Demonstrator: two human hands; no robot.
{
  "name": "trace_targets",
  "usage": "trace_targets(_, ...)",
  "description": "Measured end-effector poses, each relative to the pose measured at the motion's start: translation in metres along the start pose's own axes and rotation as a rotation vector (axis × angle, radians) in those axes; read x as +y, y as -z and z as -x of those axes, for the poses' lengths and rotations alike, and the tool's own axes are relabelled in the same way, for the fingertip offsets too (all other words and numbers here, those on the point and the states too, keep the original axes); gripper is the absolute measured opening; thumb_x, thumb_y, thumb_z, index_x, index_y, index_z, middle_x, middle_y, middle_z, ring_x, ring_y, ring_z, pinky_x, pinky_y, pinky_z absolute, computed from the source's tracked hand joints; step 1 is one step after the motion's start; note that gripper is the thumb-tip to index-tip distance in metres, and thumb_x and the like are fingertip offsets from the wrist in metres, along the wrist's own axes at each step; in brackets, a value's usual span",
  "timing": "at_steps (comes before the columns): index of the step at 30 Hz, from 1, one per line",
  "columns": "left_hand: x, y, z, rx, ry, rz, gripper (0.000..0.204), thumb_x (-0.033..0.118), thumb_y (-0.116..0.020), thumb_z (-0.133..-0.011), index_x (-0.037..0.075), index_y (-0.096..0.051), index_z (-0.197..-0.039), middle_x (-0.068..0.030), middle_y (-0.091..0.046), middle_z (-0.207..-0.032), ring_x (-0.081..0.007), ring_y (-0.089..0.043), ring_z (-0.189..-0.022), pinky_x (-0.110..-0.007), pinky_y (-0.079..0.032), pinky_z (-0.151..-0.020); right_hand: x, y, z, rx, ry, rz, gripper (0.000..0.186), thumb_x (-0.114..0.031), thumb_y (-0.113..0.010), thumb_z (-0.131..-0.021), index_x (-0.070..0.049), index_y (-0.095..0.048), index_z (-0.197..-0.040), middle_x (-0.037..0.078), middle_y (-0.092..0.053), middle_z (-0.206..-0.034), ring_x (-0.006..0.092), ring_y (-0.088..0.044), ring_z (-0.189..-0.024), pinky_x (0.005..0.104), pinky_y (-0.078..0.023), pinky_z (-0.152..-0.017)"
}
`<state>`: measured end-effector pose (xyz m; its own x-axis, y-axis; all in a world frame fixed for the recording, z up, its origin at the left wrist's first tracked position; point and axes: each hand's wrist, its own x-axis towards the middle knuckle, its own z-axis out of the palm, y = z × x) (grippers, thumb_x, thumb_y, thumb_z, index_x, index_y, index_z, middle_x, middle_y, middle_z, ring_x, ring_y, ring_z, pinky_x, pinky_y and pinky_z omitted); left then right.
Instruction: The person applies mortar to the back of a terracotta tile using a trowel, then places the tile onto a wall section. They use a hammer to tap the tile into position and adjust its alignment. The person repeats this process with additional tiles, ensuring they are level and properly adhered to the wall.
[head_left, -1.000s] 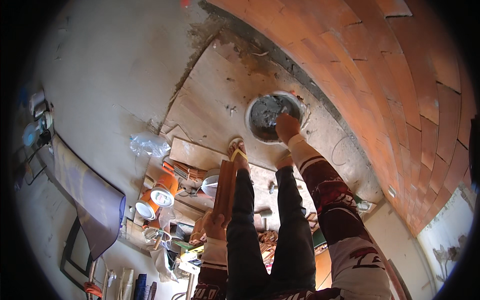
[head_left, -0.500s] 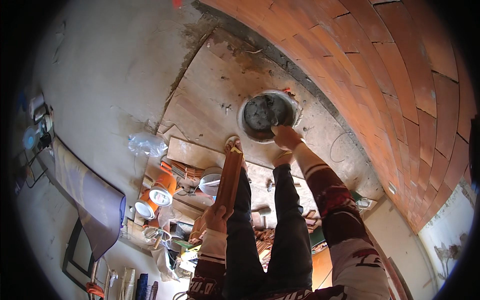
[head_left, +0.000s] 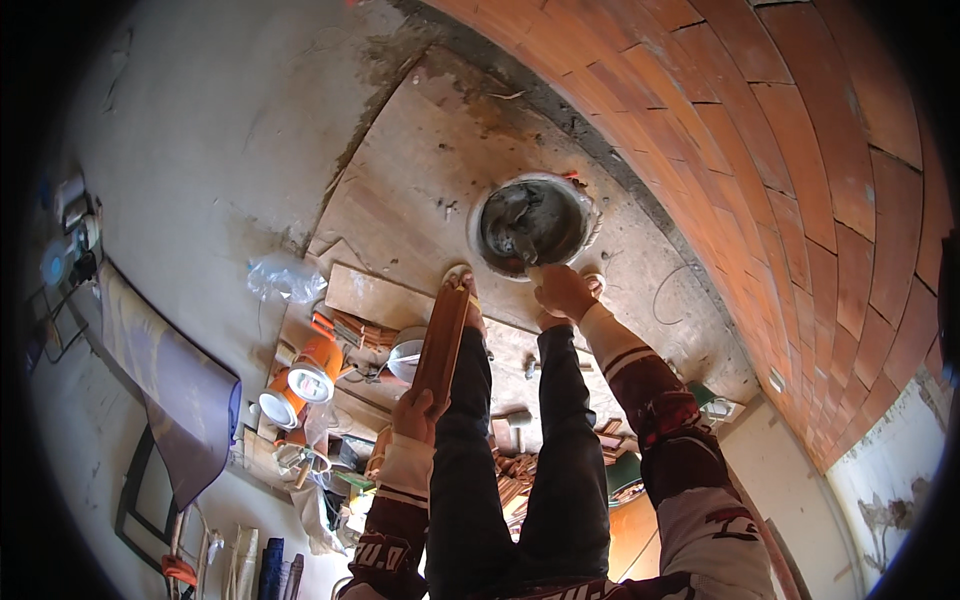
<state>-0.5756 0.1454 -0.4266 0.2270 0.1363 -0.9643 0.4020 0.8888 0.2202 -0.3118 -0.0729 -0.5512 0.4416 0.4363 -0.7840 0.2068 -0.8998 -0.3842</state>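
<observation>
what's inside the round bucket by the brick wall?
Bucket holds wet grey mortar; a trowel blade digs in, held by the right hand. Bottom is covered.

We are reaching our right hand forward and down, the arm in its dark red and white patterned sleeve stretched nearly straight from the lower right, the fingers curled shut around a handle. We are keeping our left hand close to the body at thigh height, wrist bent, fingers closed in a grip, the left forearm in the same patterned sleeve coming up from the lower edge.
</observation>
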Motion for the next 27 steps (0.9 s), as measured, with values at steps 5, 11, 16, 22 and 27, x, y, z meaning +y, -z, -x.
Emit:
trace_targets(5, 0.011, -0.013, -0.01, 0.07, -0.04, -0.156, 0.034, 0.013, -0.06, -0.09, -0.005, -0.052, -0.118, -0.0127, -0.064, -0.1, -0.0221, -0.065, -0.086, -0.035, -0.057, -0.073, 0.027, -0.014, -0.001, 0.116, 0.191, -0.144, 0.032, -0.023, -0.057, -0.076, -0.004, -0.063, -0.101, 0.02, -0.066, -0.093, 0.0412, -0.062, -0.087, 0.0464, -0.049, -0.076)
trace_targets(11, 0.023, -0.035, -0.034, 0.06, -0.186, -0.274, 0.032, 0.016, -0.058, -0.091, -0.007, -0.053, -0.112, -0.0134, -0.065, -0.094, -0.02, -0.065, -0.074, -0.033, -0.057, -0.066, 0.049, -0.002, 0.012, -0.087, -0.048, -0.457, 0.039, -0.029, -0.065, -0.073, -0.001, -0.065, -0.1, 0.015, -0.064, -0.076, 0.027, -0.062, -0.071, 0.038, -0.05, -0.065)
trace_targets(16, 0.025, -0.054, -0.059, 0.057, -0.244, -0.307, 0.028, 0.012, -0.061, -0.088, -0.005, -0.053, -0.109, -0.0126, -0.063, -0.093, -0.0206, -0.065, -0.076, -0.032, -0.058, -0.065, 0.063, -0.02, 0.032, -0.133, -0.175, -0.798, 0.035, -0.027, -0.067, -0.076, 0.002, -0.065, -0.096, 0.004, -0.058, -0.066, 0.0116, -0.053, -0.056, 0.0277, -0.044, -0.05)
trace_targets(22, 0.029, -0.086, -0.078, 0.015, -0.329, -0.416, 0.03, 0.011, -0.063, -0.086, -0.007, -0.053, -0.108, -0.0132, -0.062, -0.093, -0.0205, -0.065, -0.076, -0.033, -0.059, -0.066, 0.056, -0.013, 0.078, -0.051, -0.262, -0.943, 0.027, -0.023, -0.069, -0.078, 0.0, -0.065, -0.092, 0.001, -0.057, -0.064, 0.0081, -0.049, -0.047, 0.0241, -0.038, -0.042)
trace_targets(27, 0.026, -0.109, -0.085, -0.024, -0.371, -0.501, 0.03, 0.01, -0.061, -0.087, -0.007, -0.052, -0.109, -0.013, -0.061, -0.093, -0.0205, -0.064, -0.077, -0.033, -0.06, -0.066, 0.061, -0.018, 0.109, -0.026, -0.291, -1.118, 0.026, -0.022, -0.072, -0.081, -0.002, -0.064, -0.095, 0.0, -0.055, -0.064, 0.0071, -0.048, -0.046, 0.0232, -0.038, -0.04)
